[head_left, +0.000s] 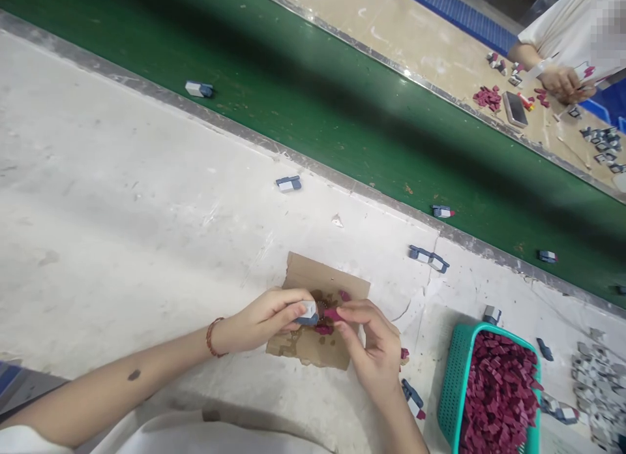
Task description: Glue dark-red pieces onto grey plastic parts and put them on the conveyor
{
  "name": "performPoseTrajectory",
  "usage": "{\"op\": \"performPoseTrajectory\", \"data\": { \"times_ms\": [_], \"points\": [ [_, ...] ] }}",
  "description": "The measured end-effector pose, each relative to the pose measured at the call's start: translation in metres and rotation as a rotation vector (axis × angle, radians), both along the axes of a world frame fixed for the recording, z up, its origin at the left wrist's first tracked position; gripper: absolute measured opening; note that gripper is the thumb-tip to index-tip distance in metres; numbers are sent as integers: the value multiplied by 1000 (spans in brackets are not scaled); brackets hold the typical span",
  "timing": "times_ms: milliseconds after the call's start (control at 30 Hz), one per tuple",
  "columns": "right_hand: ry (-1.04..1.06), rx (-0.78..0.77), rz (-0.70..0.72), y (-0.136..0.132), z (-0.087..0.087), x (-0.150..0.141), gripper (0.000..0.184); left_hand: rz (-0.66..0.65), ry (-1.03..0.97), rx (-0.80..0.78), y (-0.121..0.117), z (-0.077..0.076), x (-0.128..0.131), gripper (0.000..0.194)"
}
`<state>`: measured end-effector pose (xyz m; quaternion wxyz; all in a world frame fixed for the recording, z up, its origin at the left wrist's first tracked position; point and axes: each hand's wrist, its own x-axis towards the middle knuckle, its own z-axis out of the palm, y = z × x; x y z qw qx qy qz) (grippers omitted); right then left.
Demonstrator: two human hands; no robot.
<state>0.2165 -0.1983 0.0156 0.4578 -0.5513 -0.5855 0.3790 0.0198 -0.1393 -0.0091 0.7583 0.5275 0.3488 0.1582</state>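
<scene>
My left hand (274,317) is closed round a small grey and dark-blue plastic part (308,312), its thumb on the grey face. Between the thumb and fingertips of my right hand (374,336) is a small magenta plastic piece (332,314), close to the right end of the blue-grey part. Whether the two touch, I cannot make out. Beneath both hands lies a torn piece of brown cardboard (317,359) with dark wet stains. More magenta pieces (323,329) rest on it.
A teal basket (447,392) full of magenta pieces stands at right, beside a heap of grey parts (599,389). Beyond the white table runs a green conveyor belt (313,108) carrying several blue-grey parts. A co-worker's hands (562,82) handle pieces across the belt.
</scene>
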Motion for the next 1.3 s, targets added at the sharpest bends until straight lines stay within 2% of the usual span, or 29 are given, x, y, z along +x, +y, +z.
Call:
{"op": "performPoseTrajectory", "data": {
  "times_ms": [167, 500, 567, 767, 967, 1067, 1133, 1167, 1233, 1300],
  "points": [
    [7, 19, 23, 2, 1, -7, 15, -72, 10, 71, 2, 3, 1, 49],
    [-122, 88, 157, 3, -1, -11, 23, -79, 74, 195, 2, 1, 3, 38],
    [-85, 54, 140, 3, -2, -11, 22, -81, 94, 228, 3, 1, 3, 38],
    [154, -211, 15, -1, -4, -10, 7, -102, 91, 330, 2, 7, 4, 36],
    [74, -136, 49, -6, 0, -16, 17, -128, 151, 361, -3, 6, 2, 31],
    [-24, -94, 69, -13, 12, -2, 18, -169, 131, 386, -2, 7, 2, 26],
    [-167, -71, -31, -24, 24, 20, 17, -187, 170, 423, 5, 11, 2, 25],
    [-270, -63, -131, -32, 30, 35, 18, -177, 214, 452, 11, 14, 3, 27],
    [-521, -81, -421, -51, 39, 70, 19, -135, 325, 526, 31, 19, 4, 32],
    [-797, -150, -577, -72, 43, 105, 19, -88, 423, 624, 58, 23, 9, 38]
  ]
}}
